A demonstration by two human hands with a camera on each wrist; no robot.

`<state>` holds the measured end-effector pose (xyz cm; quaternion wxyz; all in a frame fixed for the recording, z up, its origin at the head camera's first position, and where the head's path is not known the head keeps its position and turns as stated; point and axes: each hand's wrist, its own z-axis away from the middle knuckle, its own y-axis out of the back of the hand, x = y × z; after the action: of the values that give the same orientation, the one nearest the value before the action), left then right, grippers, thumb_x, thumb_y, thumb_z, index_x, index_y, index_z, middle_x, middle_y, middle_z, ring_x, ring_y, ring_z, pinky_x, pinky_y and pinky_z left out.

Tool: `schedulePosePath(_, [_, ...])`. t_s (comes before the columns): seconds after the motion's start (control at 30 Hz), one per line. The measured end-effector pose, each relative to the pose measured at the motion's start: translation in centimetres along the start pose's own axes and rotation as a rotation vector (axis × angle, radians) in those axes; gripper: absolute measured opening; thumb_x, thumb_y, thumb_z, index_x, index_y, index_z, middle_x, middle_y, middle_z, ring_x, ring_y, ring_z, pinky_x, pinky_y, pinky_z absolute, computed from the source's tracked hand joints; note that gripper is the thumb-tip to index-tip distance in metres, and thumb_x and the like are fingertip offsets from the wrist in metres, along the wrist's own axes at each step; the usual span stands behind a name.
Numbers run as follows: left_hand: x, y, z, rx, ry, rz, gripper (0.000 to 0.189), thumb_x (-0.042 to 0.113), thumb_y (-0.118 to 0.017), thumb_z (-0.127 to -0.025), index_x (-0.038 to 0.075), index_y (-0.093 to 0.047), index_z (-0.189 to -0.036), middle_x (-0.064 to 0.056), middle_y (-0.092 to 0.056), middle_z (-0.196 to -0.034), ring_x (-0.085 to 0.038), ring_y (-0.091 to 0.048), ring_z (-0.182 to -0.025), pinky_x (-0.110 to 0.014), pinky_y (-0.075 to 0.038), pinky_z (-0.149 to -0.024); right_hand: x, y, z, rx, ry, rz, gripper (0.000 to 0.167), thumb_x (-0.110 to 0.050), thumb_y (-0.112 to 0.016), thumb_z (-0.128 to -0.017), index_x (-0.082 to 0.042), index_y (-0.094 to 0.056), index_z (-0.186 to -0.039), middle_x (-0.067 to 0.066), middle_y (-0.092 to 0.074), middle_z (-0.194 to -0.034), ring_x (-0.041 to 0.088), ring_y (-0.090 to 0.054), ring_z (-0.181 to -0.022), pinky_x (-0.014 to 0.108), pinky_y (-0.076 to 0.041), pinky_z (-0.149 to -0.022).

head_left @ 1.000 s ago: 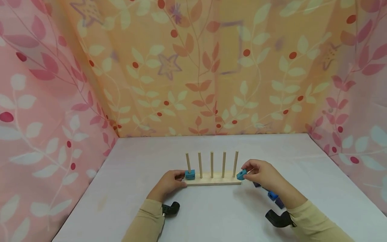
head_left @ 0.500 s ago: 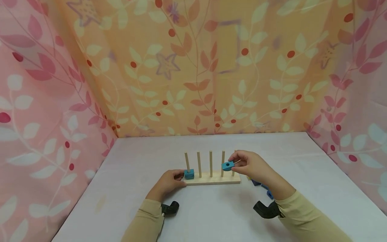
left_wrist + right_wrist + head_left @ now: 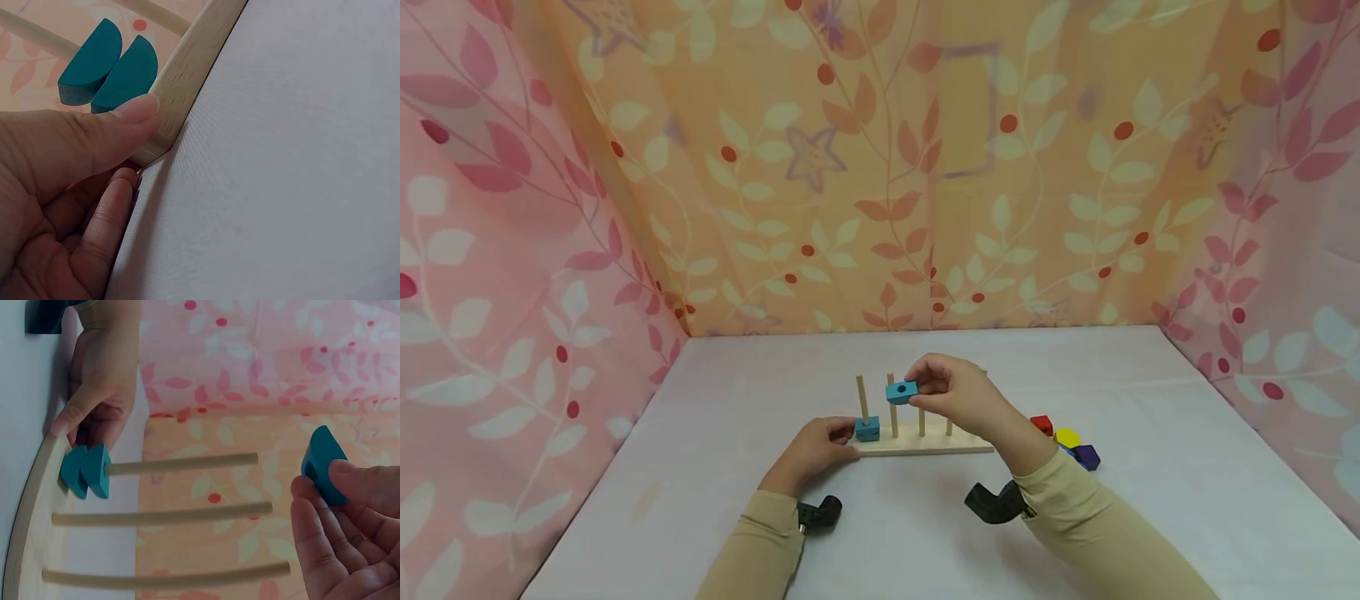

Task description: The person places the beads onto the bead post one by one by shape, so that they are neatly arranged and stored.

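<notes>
A wooden peg board point(image 3: 917, 447) with a row of upright pegs stands on the table. Two teal half-round blocks point(image 3: 87, 471) are stacked on its leftmost peg. My left hand point(image 3: 811, 452) grips the board's left end, the thumb point(image 3: 134, 112) lying on the wood beside those blocks. Another teal half-round block point(image 3: 901, 392) with a hole through it is pinched between the thumb and fingers of my right hand point(image 3: 958, 398). That block is held in the air in front of the second peg from the left, apart from the stacked ones. My right hand hides parts of the right-hand pegs.
Right of the board lie a red block point(image 3: 1041, 425), a yellow round block point(image 3: 1067, 437) and a dark purple block point(image 3: 1087, 457), with a blue one partly behind my sleeve. Black devices point(image 3: 996, 503) are strapped at both wrists. Flowered curtains point(image 3: 880, 208) enclose the table.
My right hand has carried the teal block leftward and up from the board's right end to near the left pegs, uncovering the loose coloured blocks. My left hand has stayed on the board.
</notes>
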<state>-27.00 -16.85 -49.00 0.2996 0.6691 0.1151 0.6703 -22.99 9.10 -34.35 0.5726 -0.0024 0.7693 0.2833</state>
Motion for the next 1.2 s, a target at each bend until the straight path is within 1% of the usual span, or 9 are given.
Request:
schedulePosePath(0.13, [0.3,0.1,0.0,0.005,-0.005,-0.004,0.05,0.022,-0.079,-0.071,0.013,-0.063,-0.117,-0.001,-0.061,-0.114,-0.012,-0.056,-0.1,-0.034,-0.046,-0.089,-0.4,-1.0,-1.2,0.035,0.027,-0.018,0.021,-0.007,-0.069,-0.081,-0.007,-0.061,-0.1,0.006,-0.066,-0.092,0.015,-0.062,-0.083,0.027,-0.052,-0.076])
schedulePosePath(0.33, [0.3,0.1,-0.2,-0.001,-0.027,0.008,0.052,0.023,-0.079,-0.071,0.012,-0.062,-0.119,-0.002,-0.061,-0.116,-0.013,-0.056,-0.104,-0.034,-0.046,-0.09,-0.9,-2.4,-2.6,0.141,0.07,-0.025,0.019,-0.008,-0.069,-0.081,-0.011,-0.062,-0.099,0.002,-0.065,-0.094,0.014,-0.062,-0.087,0.029,-0.051,-0.078])
schedulePosePath(0.5, [-0.1,0.2,-0.4,-0.002,-0.028,-0.006,0.052,0.025,-0.079,-0.071,0.015,-0.062,-0.119,-0.001,-0.061,-0.116,-0.014,-0.056,-0.105,-0.034,-0.046,-0.09,-1.1,-3.3,-3.5,0.203,0.081,0.022,0.019,-0.011,-0.07,-0.081,-0.013,-0.063,-0.099,-0.001,-0.064,-0.097,0.017,-0.06,-0.097,0.034,-0.049,-0.084])
schedulePosePath(0.6, [-0.2,0.3,-0.5,0.005,-0.023,-0.016,0.05,0.025,-0.078,-0.071,0.016,-0.063,-0.118,-0.001,-0.062,-0.114,-0.013,-0.056,-0.104,-0.035,-0.045,-0.09,-1.1,-3.9,-3.9,0.21,0.079,0.041,0.02,-0.011,-0.069,-0.081,-0.012,-0.063,-0.1,-0.001,-0.063,-0.098,0.019,-0.059,-0.1,0.037,-0.048,-0.085])
schedulePosePath(0.73, [-0.3,0.3,-0.5,0.004,-0.012,-0.015,0.049,0.024,-0.078,-0.071,0.017,-0.063,-0.117,-0.001,-0.062,-0.114,-0.013,-0.057,-0.104,-0.035,-0.045,-0.09,-0.9,-4.5,-4.4,0.217,0.069,0.046,0.019,-0.011,-0.068,-0.082,-0.013,-0.062,-0.1,-0.001,-0.063,-0.095,0.018,-0.058,-0.095,0.035,-0.047,-0.084])
schedulePosePath(0.83, [-0.1,0.3,-0.3,0.003,-0.008,-0.003,0.05,0.023,-0.078,-0.071,0.017,-0.063,-0.118,-0.001,-0.062,-0.115,-0.014,-0.057,-0.105,-0.035,-0.045,-0.091,-0.5,-4.8,-4.8,0.23,0.048,0.025,0.018,-0.01,-0.067,-0.083,-0.012,-0.061,-0.101,0.0,-0.062,-0.092,0.017,-0.058,-0.089,0.031,-0.048,-0.08])
schedulePosePath(0.93, [0.0,0.2,-0.2,0.003,-0.016,0.005,0.05,0.022,-0.078,-0.071,0.015,-0.062,-0.118,-0.002,-0.062,-0.115,-0.015,-0.057,-0.106,-0.035,-0.045,-0.091,-0.2,-5.2,-5.0,0.224,0.021,-0.021,0.018,-0.008,-0.064,-0.085,-0.01,-0.06,-0.102,0.002,-0.061,-0.092,0.016,-0.058,-0.085,0.029,-0.048,-0.075])
schedulePosePath(1.03, [0.0,0.2,-0.2,0.002,-0.01,0.006,0.05,0.022,-0.078,-0.071,0.016,-0.063,-0.118,-0.002,-0.062,-0.115,-0.016,-0.057,-0.106,-0.035,-0.045,-0.091,0.2,-5.5,-5.1,0.217,-0.003,-0.043,0.017,-0.009,-0.063,-0.086,-0.01,-0.059,-0.102,0.002,-0.06,-0.092,0.015,-0.056,-0.082,0.028,-0.047,-0.072])
schedulePosePath(1.2, [-0.1,0.0,-0.2,-0.006,0.003,0.011,0.05,0.023,-0.078,-0.071,0.015,-0.063,-0.118,-0.003,-0.061,-0.116,-0.017,-0.057,-0.106,-0.036,-0.045,-0.091,0.9,-6.0,-5.1,0.224,-0.014,-0.048,0.018,-0.01,-0.064,-0.085,-0.012,-0.059,-0.102,0.001,-0.06,-0.092,0.014,-0.056,-0.082,0.029,-0.046,-0.073])
